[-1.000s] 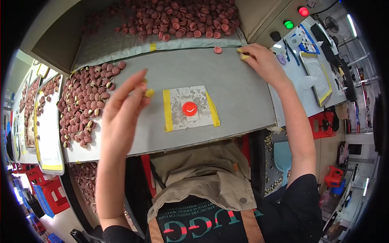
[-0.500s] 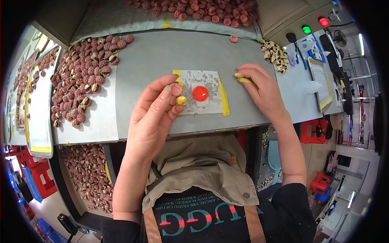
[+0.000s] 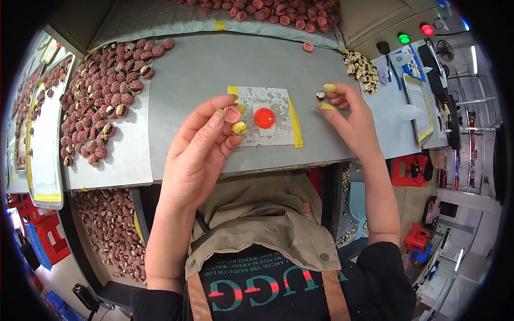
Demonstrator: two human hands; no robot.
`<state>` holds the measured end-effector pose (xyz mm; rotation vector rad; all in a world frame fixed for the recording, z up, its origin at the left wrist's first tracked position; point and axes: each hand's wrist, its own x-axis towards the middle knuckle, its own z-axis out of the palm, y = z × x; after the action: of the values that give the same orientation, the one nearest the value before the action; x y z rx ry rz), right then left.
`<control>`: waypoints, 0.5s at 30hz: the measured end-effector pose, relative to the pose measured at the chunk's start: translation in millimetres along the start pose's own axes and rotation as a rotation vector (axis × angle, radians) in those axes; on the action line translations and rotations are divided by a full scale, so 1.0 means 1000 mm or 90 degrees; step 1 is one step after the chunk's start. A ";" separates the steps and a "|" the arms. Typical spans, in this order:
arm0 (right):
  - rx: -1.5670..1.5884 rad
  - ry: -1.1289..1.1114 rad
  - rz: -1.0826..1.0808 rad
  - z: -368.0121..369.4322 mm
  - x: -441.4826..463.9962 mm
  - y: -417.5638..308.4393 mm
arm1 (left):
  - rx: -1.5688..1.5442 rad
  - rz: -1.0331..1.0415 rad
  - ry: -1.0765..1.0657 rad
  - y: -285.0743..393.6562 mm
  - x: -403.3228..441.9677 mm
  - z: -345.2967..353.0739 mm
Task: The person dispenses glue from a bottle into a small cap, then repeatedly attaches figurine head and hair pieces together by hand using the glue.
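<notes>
The small pink, cup-shaped shell (image 3: 232, 114) is pinched between thumb and fingers of the left hand (image 3: 195, 144); it looks light and brittle (I'd grip its sides gently, sparing the rim). A small round cream-and-dark piece (image 3: 320, 96) shows between the right hand's (image 3: 352, 116) parted, yellow-covered fingertips (image 3: 327, 107); whether they grip it, I can't tell.

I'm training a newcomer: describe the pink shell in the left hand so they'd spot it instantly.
On the grey tabletop, find the taped sheet; the left hand shows at its left edge. That hand pinches the pink shell, hollow side showing. It is paler than the bright red disc to its right and, unlike it, is held.
</notes>
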<state>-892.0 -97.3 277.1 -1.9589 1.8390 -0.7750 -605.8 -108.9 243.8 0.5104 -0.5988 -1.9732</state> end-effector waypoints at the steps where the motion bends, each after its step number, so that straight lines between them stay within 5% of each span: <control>1: -0.017 -0.016 0.007 0.001 0.001 -0.002 | -0.011 -0.010 -0.006 -0.001 0.001 0.000; 11: -0.111 -0.047 -0.067 0.001 0.010 -0.018 | -0.037 -0.036 0.004 0.004 0.000 -0.001; 15: 0.016 -0.058 -0.058 0.004 0.005 -0.041 | -0.029 -0.029 -0.018 0.003 0.000 -0.004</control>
<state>-856.6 -98.8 299.6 -2.0389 1.6909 -0.7199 -601.0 -110.9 242.5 0.4727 -0.5627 -2.0349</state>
